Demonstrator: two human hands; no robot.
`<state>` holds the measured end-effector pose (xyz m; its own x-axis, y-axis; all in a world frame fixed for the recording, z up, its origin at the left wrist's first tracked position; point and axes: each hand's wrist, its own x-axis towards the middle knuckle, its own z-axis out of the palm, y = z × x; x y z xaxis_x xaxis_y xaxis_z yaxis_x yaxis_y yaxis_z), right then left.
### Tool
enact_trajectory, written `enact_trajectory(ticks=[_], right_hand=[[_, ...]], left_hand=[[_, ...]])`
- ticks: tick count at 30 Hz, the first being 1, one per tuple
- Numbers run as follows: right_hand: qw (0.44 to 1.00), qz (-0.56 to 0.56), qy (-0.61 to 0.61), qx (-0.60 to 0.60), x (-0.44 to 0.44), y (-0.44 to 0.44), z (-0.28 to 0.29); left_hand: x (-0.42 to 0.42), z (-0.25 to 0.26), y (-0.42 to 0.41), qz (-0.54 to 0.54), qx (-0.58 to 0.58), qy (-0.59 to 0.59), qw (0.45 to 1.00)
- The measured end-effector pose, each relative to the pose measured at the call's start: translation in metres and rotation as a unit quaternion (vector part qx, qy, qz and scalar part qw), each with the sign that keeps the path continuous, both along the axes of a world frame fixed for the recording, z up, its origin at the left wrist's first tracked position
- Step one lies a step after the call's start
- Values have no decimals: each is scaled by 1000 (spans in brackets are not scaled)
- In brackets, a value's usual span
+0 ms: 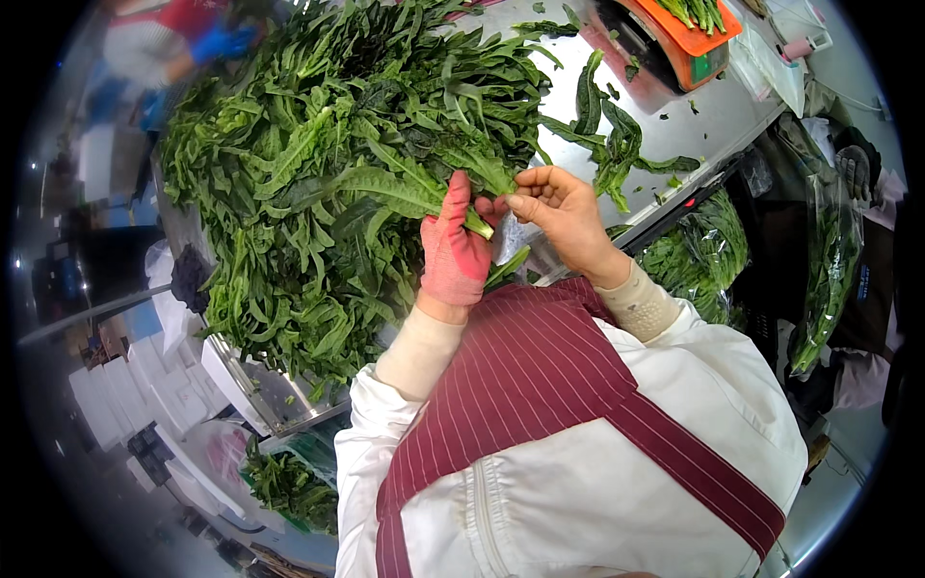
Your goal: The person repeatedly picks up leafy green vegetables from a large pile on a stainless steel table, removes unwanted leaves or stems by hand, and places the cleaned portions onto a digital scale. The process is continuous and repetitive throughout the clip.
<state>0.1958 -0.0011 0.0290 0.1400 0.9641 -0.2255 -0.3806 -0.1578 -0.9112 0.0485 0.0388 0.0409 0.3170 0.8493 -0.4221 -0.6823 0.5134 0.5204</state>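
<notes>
My left hand [457, 246], in a pink and red glove, is closed around the stem end of a green leafy vegetable stalk [386, 189], its pale cut end showing below the thumb. My bare right hand [560, 206] pinches the base of another leaf [488, 172] just beside the gloved fingers. Both hands are over the near edge of a large heap of long green leaves [325, 144] on a metal table [672, 123]. A few separate dark leaves [618, 137] lie to the right of the heap.
An orange-topped scale [704, 47] holding greens stands at the far right. Bagged greens [697, 253] are below the table's right edge. At lower left are a green crate of leaves [289, 484] and white foam boxes [155, 390]. A person with a blue glove [220, 45] is at upper left.
</notes>
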Motion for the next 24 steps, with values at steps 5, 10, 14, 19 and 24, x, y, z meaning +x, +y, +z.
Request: enact_trajectory(ticks=[5, 10, 14, 19, 24], right_hand=[[993, 74, 50, -80, 5, 0, 6], [981, 34, 181, -66, 9, 2, -4], [1000, -7, -5, -21, 9, 5, 6], [953, -58, -264, 138, 0, 6, 5], [876, -36, -411, 249, -2, 5, 25]], left_hand=[[-10, -26, -4, -47, 188, 165, 967], [-2, 8, 2, 20, 20, 87, 996], [-7, -4, 4, 53, -71, 52, 995], [2, 6, -3, -47, 23, 24, 998], [-2, -1, -1, -74, 136, 119, 981]])
